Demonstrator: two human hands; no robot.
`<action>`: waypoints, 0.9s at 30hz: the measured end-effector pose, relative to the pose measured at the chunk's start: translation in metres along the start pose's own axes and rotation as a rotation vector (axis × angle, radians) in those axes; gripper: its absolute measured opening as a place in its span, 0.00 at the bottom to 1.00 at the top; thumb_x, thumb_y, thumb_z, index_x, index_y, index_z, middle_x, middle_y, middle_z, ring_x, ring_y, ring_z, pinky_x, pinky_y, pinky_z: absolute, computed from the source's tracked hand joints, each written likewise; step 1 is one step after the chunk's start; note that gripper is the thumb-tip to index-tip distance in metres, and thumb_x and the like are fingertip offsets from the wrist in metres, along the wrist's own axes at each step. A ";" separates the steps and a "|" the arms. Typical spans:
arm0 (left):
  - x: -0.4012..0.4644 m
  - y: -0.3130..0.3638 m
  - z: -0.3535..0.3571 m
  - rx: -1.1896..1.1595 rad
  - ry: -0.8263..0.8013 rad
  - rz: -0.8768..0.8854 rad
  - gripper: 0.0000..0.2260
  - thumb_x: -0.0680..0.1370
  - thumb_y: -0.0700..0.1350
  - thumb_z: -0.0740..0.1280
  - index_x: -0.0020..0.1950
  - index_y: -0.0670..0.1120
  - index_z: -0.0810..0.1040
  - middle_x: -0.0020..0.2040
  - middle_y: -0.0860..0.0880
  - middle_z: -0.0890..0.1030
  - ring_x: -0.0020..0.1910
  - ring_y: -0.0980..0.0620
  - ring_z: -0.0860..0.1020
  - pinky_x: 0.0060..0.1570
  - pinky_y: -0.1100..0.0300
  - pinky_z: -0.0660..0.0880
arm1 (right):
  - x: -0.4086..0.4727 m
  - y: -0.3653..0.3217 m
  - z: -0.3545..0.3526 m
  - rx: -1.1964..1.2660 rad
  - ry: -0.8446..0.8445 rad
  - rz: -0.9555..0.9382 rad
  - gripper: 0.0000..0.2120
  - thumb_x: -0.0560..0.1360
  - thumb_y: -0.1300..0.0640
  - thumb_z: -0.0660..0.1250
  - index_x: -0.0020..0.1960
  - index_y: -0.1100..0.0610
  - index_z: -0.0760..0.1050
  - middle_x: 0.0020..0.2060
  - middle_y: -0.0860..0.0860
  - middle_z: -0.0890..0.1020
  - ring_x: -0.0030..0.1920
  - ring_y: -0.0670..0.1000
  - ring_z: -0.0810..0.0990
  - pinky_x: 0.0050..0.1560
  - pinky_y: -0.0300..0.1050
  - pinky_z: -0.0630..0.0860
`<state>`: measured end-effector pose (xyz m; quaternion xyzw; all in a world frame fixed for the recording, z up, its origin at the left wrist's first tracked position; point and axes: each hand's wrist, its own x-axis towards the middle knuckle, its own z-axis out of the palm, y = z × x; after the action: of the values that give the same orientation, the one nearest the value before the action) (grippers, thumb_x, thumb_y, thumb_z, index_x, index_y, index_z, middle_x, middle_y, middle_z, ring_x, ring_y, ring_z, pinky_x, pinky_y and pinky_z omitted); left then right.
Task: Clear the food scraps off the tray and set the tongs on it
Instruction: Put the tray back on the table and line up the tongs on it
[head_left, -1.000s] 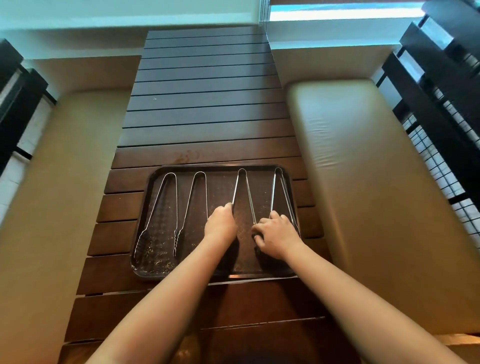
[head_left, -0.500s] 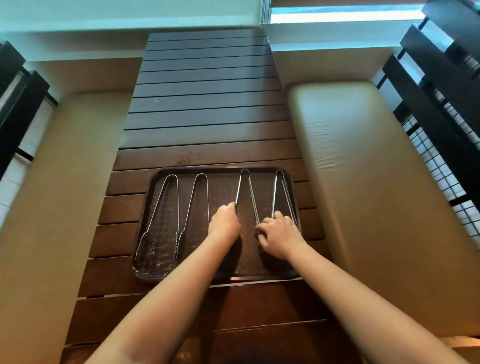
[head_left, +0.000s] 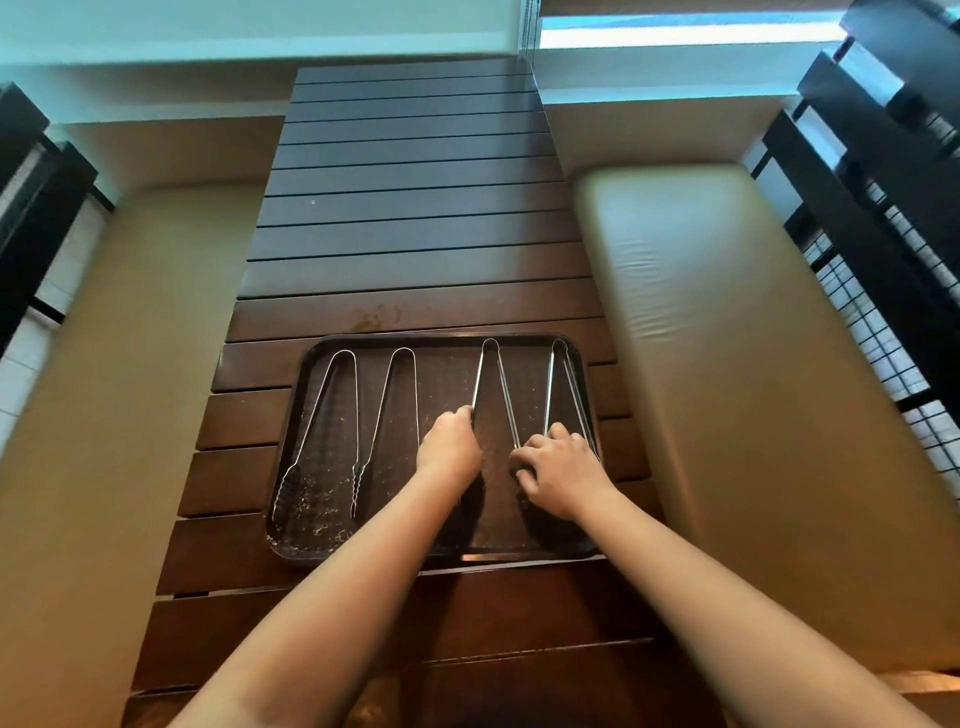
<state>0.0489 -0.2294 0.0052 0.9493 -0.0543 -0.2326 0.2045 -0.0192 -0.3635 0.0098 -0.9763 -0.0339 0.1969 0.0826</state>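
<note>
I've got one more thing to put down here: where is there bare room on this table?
The dark slatted wooden table is bare beyond the dark rectangular tray, up to the far wall. A strip lies free between tray and near edge. The tray is crowded: four metal tongs, crumbs, left hand, right hand.

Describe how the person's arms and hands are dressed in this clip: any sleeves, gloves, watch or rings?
Both forearms are bare, with no sleeve in view. The left hand and right hand wear no gloves. No watch, bracelet or ring shows on the visible sides.
</note>
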 end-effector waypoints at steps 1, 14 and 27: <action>-0.001 -0.001 -0.001 -0.002 0.007 -0.004 0.21 0.77 0.42 0.61 0.70 0.48 0.66 0.63 0.45 0.73 0.60 0.44 0.74 0.55 0.52 0.72 | 0.000 0.001 0.000 0.040 0.019 0.004 0.19 0.80 0.49 0.54 0.70 0.47 0.67 0.63 0.49 0.74 0.63 0.53 0.67 0.61 0.49 0.65; -0.015 -0.057 -0.032 -0.044 0.167 -0.090 0.20 0.77 0.45 0.61 0.69 0.46 0.69 0.64 0.44 0.72 0.62 0.44 0.72 0.59 0.51 0.70 | 0.007 0.024 -0.011 0.397 0.350 0.244 0.16 0.77 0.62 0.58 0.62 0.55 0.75 0.56 0.52 0.79 0.57 0.55 0.71 0.57 0.48 0.70; -0.022 -0.083 -0.031 0.107 0.164 -0.129 0.21 0.77 0.44 0.62 0.71 0.45 0.66 0.64 0.44 0.69 0.64 0.45 0.68 0.58 0.53 0.70 | 0.039 -0.081 -0.013 0.038 0.014 -0.117 0.19 0.81 0.48 0.53 0.71 0.43 0.65 0.63 0.51 0.74 0.63 0.55 0.67 0.61 0.51 0.65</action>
<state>0.0439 -0.1386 0.0051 0.9762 0.0114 -0.1637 0.1418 0.0187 -0.2821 0.0209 -0.9723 -0.0868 0.1857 0.1127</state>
